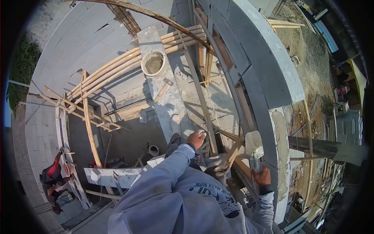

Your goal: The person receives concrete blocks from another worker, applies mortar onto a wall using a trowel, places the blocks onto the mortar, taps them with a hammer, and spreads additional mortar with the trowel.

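Note:
My right hand (pixel 261 176) is closed around the handle of a trowel (pixel 253 143), whose flat blade carries pale mortar near the handle. Close beside it, a layer of mortar (pixel 279 144) covers the top of the grey block wall (pixel 269 66). My left hand (pixel 196 139) is curled in front of my body; a small whitish patch shows at its fingertips, too small to name. Ahead of me, a plank (pixel 170 117) bears a bucket (pixel 153 63) with grey mortar inside. A hammer (pixel 163 89) with a wooden handle lies on that plank.
Bamboo poles (pixel 128 57) run across behind the plank. A curved wooden beam (pixel 167 19) crosses overhead. At the left, a person (pixel 54 177) in red and dark clothes is by the wall. Far below, a second bucket (pixel 153 149) stands on the floor.

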